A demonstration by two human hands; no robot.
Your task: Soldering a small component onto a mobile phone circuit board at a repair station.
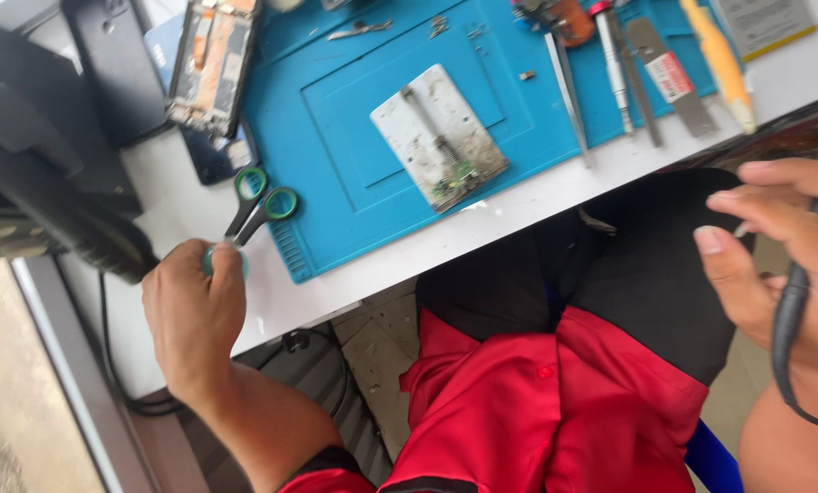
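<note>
My left hand (194, 310) is closed at the white bench's front edge, around the blade end of a pair of green-handled scissors (261, 199). The scissors' handles point away from me, towards the blue work mat (336, 137). A small teal piece shows between the fingers, and I cannot tell what it is. My right hand (774, 265) hangs off the bench at the right, above my lap. Its fingers curl around a black cable (790, 319) that loops down past the wrist.
A scratched metal holder plate (436, 132) with a small circuit board lies on the mat. Tweezers (569, 91), a screwdriver (613, 64), flat metal pry tools (669, 78) and a yellow tool (719, 59) lie at the back right. An opened phone (213, 64) and black equipment (44, 164) stand left.
</note>
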